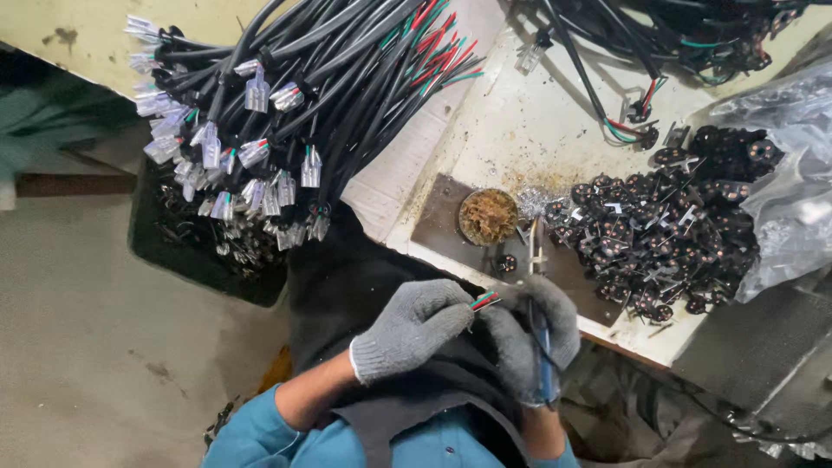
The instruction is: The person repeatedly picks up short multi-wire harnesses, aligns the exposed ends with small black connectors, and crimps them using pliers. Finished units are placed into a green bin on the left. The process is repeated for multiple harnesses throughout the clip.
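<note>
Both hands wear grey knit gloves. My left hand (412,329) pinches a cable end with short red and green wire tips (484,301). Touching it from the right, my right hand (530,340) grips a thin blue-handled tool (543,364). The tool's metal tip (535,247) points up over the bench edge. Just beyond the hands sit a round tin of brown wad (488,217) and a single black plug part (507,262) on a dark plate (442,217).
A thick bundle of black cables with clear connectors (260,130) hangs off the bench over a dark bin (173,251). A pile of black plug parts (659,225) lies to the right beside a clear plastic bag (797,191). More cables (693,35) lie at the top right.
</note>
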`<state>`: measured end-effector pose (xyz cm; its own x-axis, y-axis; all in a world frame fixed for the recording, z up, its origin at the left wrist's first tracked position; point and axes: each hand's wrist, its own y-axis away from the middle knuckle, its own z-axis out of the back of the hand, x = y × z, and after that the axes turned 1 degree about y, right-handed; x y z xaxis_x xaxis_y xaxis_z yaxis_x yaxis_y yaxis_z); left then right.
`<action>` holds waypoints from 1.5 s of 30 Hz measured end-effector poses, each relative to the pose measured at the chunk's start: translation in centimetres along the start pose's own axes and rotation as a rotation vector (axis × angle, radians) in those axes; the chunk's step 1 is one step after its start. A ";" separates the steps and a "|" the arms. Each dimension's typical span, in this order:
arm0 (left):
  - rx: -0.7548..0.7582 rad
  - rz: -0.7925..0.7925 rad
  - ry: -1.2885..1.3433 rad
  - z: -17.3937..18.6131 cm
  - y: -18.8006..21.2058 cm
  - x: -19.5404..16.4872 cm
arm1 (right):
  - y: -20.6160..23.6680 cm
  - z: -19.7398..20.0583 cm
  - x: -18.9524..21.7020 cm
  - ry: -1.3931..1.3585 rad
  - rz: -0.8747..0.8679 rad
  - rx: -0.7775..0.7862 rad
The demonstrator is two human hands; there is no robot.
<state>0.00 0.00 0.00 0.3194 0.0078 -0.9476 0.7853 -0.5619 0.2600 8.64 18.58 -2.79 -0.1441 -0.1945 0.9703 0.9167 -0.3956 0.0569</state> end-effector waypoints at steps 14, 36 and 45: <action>-0.182 -0.198 -0.305 -1.1 -1.2 0.2 | -1.8 -2.0 1.4 0.341 0.007 -0.170; -0.145 -0.325 -0.385 -0.9 -2.8 -0.2 | -2.4 -1.7 0.6 -0.054 -0.129 -0.165; -0.186 -0.193 -0.365 0.2 -2.3 -1.0 | 0.2 -2.9 -0.9 0.148 0.063 -0.226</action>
<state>-2.23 1.16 0.35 -0.0243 -0.2133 -0.9767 0.9048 -0.4201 0.0693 7.85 16.09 -4.31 -0.1581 -0.3477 0.9242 0.8216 -0.5655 -0.0722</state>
